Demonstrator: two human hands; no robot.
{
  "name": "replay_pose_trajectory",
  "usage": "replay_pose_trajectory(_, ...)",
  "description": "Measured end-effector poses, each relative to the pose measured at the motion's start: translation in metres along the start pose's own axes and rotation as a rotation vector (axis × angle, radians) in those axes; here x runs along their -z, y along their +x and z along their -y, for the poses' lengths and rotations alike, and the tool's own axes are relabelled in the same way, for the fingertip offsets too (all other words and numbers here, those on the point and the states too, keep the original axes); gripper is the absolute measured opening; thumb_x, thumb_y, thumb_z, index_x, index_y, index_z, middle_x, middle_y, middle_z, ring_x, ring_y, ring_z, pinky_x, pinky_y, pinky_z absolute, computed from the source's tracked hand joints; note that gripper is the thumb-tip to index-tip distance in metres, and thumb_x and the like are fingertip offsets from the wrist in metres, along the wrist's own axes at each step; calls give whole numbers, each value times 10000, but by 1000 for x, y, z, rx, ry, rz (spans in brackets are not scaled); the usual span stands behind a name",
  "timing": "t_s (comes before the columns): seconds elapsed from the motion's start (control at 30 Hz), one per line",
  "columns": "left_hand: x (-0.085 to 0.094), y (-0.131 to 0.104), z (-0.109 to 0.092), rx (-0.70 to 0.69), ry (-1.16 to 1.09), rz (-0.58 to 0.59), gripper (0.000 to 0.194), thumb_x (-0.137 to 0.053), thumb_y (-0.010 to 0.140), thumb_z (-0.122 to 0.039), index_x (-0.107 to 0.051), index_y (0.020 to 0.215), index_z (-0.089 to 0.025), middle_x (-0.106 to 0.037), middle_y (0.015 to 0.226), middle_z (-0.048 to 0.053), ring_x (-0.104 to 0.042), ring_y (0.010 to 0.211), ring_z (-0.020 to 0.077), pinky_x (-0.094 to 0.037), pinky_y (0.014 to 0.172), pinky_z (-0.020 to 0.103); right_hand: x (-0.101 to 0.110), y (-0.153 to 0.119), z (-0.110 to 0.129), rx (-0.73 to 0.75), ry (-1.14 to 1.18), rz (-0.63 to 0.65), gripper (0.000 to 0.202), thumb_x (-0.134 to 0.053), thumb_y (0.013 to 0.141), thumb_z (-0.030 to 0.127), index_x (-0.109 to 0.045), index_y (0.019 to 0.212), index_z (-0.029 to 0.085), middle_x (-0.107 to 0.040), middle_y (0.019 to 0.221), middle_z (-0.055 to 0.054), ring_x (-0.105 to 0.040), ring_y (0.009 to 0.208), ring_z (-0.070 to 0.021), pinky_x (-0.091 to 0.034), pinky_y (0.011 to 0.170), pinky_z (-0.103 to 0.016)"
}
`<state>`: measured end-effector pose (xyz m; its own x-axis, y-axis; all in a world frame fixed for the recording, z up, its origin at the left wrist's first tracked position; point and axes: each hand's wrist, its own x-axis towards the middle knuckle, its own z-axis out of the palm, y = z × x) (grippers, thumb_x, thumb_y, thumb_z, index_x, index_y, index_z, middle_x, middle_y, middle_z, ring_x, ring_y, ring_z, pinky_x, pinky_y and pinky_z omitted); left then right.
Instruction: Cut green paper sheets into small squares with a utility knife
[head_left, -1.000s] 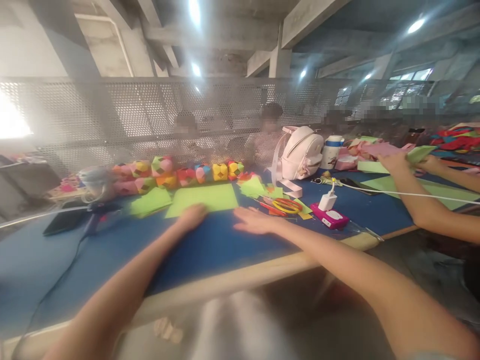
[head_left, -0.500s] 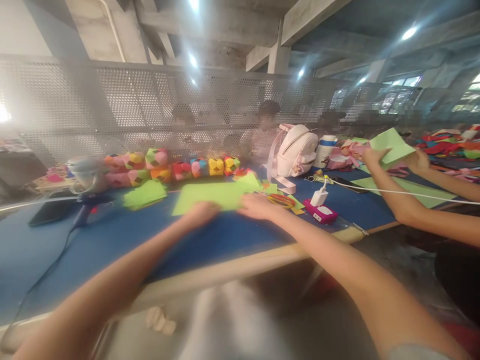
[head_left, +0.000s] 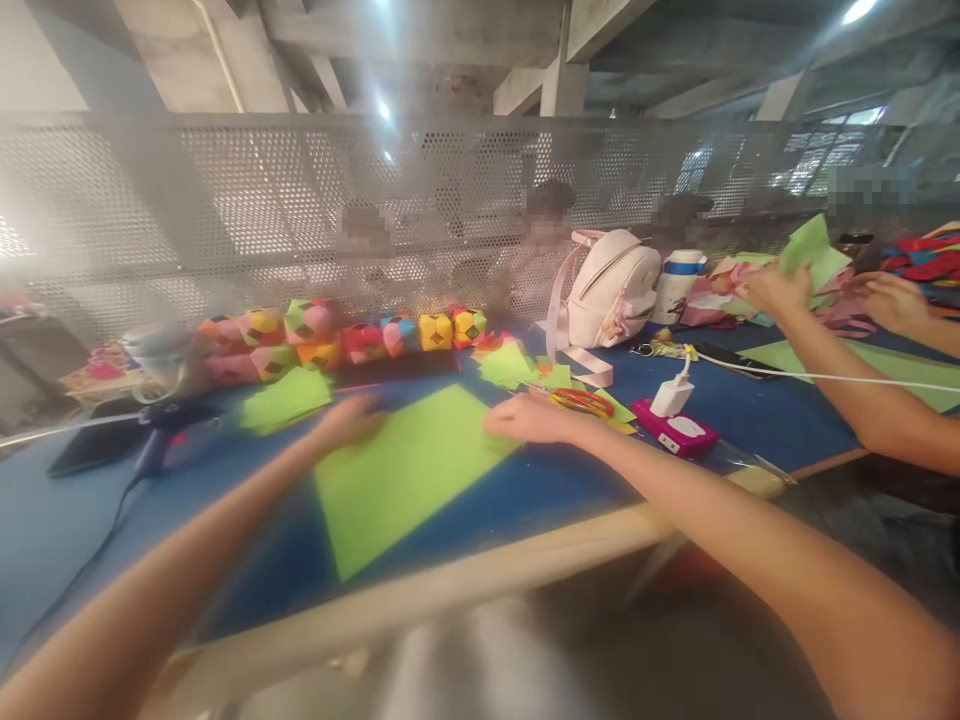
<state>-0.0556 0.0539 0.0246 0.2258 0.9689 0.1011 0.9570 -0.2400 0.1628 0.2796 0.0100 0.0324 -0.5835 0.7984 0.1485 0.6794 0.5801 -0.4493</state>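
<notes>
A large light green paper sheet [head_left: 416, 480] lies at a slant on the blue table, one corner pointing toward the front edge. My left hand [head_left: 352, 420] is at its upper left edge, blurred, so its fingers are hard to make out. At the sheet's right corner, my right hand [head_left: 525, 417] has its fingers closed on the paper. Smaller green pieces [head_left: 287, 398] are stacked behind my left hand, and more green scraps [head_left: 510, 367] lie behind my right hand, beside scissors with orange and yellow handles [head_left: 581, 402].
Colourful paper balls [head_left: 365, 341] line the back. A glue gun [head_left: 159, 435] with its cord is at left. A pink backpack [head_left: 611, 290], a bottle [head_left: 679, 285] and a magenta power block [head_left: 676, 428] stand right. Another person's hands [head_left: 780, 290] hold green paper at far right.
The green sheet has turned and come nearer the table's front edge. My left hand has moved left. The view has shifted, and the other person's green paper is now folded or tilted differently.
</notes>
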Motion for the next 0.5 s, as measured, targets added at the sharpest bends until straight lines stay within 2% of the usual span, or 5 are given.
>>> replay_pose_trajectory(0.13, -3, 5, 0, -46, -13, 33, 544, -457, 783, -513, -627, 1165, -166, -637, 1248, 134, -587, 1151, 334, -474, 975, 411, 12, 24, -9, -16, -43, -40, 280, -470, 883, 288, -726, 967, 210, -737, 925, -21, -632, 830, -183, -448, 742, -274)
replay_pose_trajectory(0.3, 8, -14, -4, -98, -31, 62, 561, -487, 775, -525, -600, 1218, -200, -611, 1303, 104, -577, 1174, 304, -448, 1011, 372, 6, 78, -9, 4, -130, 49, 277, -557, 799, 187, -707, 1032, 186, -722, 1064, -66, -643, 923, -210, -456, 797, -280)
replay_pose_trajectory(0.43, 17, -34, 2, -81, -10, 92, 565, -494, 773, -492, -586, 1237, -183, -601, 1313, 120, -584, 1163, 305, -441, 1012, 391, -7, 118, -6, 12, -186, 114, 449, -629, 771, 243, -630, 1217, 194, -616, 1302, -108, -581, 1152, -259, -449, 914, -314)
replay_pose_trajectory(0.5, 19, -42, 9, -56, 6, 106, 559, -507, 760, -467, -592, 1227, -173, -613, 1294, 126, -588, 1158, 304, -444, 1005, 393, -11, 132, -8, 4, -208, 147, 548, -680, 737, 301, -596, 1269, 200, -573, 1358, -112, -555, 1202, -272, -450, 939, -325)
